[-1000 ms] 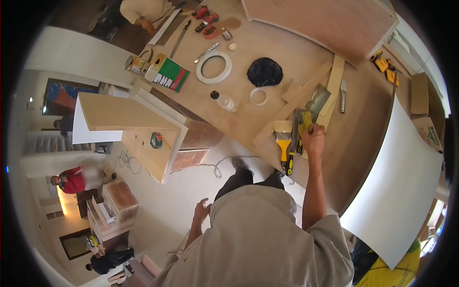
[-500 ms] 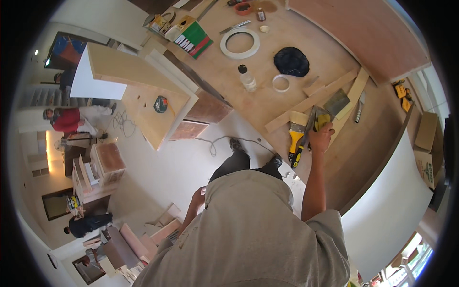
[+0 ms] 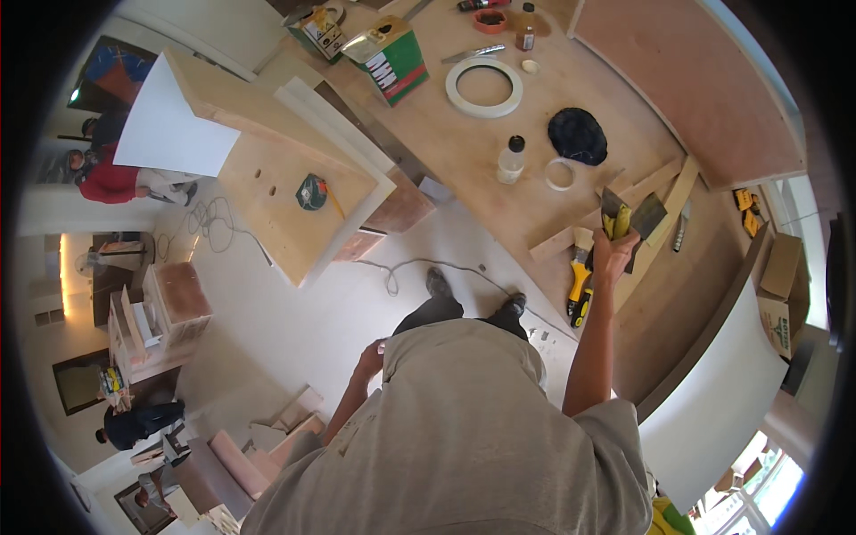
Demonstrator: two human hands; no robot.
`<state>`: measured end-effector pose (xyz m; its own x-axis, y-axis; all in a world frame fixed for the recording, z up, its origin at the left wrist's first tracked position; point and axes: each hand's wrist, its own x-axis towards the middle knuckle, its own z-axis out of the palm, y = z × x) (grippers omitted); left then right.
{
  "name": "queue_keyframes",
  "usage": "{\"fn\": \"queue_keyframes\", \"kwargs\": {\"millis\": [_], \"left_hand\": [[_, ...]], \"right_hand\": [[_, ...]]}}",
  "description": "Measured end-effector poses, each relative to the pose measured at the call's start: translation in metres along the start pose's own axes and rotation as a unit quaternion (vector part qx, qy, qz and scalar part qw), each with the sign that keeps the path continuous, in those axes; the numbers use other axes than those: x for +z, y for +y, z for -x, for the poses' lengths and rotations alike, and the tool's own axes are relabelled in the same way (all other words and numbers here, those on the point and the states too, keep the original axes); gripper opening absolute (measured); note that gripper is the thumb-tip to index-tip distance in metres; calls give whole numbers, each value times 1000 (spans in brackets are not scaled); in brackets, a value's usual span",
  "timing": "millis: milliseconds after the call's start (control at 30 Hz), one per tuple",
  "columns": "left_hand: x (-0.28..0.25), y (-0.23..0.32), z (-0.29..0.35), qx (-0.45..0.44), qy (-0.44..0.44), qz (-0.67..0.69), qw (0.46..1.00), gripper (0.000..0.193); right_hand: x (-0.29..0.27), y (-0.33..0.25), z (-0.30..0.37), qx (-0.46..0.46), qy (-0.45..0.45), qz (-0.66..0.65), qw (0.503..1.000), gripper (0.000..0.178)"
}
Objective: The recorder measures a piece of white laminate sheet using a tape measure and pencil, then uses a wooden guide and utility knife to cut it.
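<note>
My right hand [image 3: 613, 256] is closed around yellow-handled putty knives [image 3: 649, 215] over the worktop; two broad metal blades show beyond my fingers, and the hand hides how many handles it grips. Just left of it lie a paintbrush [image 3: 579, 275] with a yellow handle and a yellow-and-black tool handle [image 3: 581, 308]. Wooden strips [image 3: 557, 241] lie behind and under the hand. My left hand [image 3: 370, 358] hangs beside my waist, fingers curled, with a small pale bit showing at them that I cannot make out.
On the worktop [image 3: 481, 169] are a clear bottle [image 3: 511, 160], tape rolls [image 3: 484, 86], a dark round pad [image 3: 578, 136], a metal can [image 3: 397, 64] and a snap-off knife [image 3: 680, 227]. A cable [image 3: 419, 259] crosses the floor near my feet. Several people are at the left.
My right hand has raised the putty knives, and a second blade now stands up beside the first. The view has shifted, so the worktop things appear farther right. My left hand stays at my waist.
</note>
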<state>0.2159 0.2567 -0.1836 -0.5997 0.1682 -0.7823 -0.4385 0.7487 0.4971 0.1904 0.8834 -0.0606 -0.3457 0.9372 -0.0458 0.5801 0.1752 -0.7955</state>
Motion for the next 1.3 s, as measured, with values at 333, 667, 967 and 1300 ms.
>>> {"fn": "queue_keyframes", "kwargs": {"millis": [333,667,967,1300], "left_hand": [[-103,-37,-52,-48,77,182,979,64],[-113,-61,-36,-197,42,187,962,41],[-105,9,-62,-70,217,-37,973,41],[-124,103,-45,-186,126,241,944,48]], "right_hand": [[44,-16,0,-87,12,212,973,64],[88,-189,-82,-336,-41,79,938,27],[292,-259,-199,-405,-228,245,851,30],[443,-276,-296,-510,-220,384,737,25]]}}
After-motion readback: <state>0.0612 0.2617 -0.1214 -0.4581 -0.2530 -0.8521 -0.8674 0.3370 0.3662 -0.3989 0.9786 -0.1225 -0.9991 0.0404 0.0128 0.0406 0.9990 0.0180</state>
